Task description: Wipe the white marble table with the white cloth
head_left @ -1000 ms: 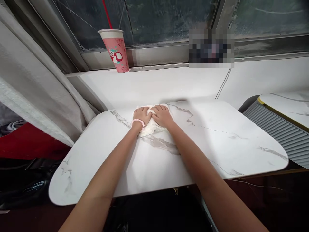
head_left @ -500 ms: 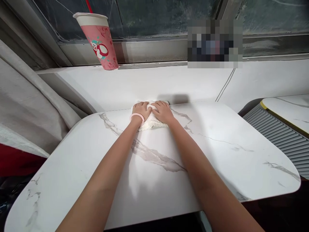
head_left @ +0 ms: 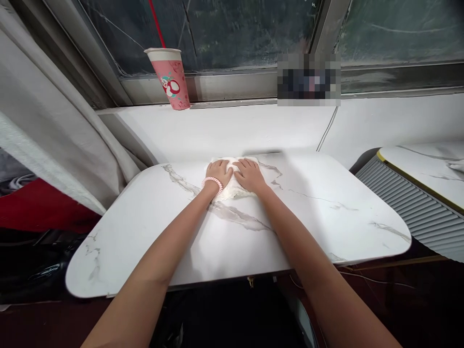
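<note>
A crumpled white cloth [head_left: 235, 192] lies at the far side of the white marble-patterned table [head_left: 123, 217], close to the wall. My left hand [head_left: 219, 173], with a pink coiled band [head_left: 213, 181] on its wrist, rests flat on the cloth's left part. On its right part, my right hand [head_left: 251, 175] presses down with fingers stretched out. Both thumbs nearly meet over the cloth's middle. Neither hand's fingers are curled round the cloth. Part of the cloth is hidden beneath the palms.
On the window ledge stands a pink paper cup [head_left: 172, 82] with a red straw [head_left: 157, 24]. A blurred-out patch [head_left: 309, 79] hides something on the ledge. A grey curtain [head_left: 79, 116] hangs at the left. Another table [head_left: 427, 164] with a ribbed side stands at the right.
The camera has shifted back, so more floor and the table's near edge show. Both hands and the cloth have slid slightly toward me, staying flat together.
</note>
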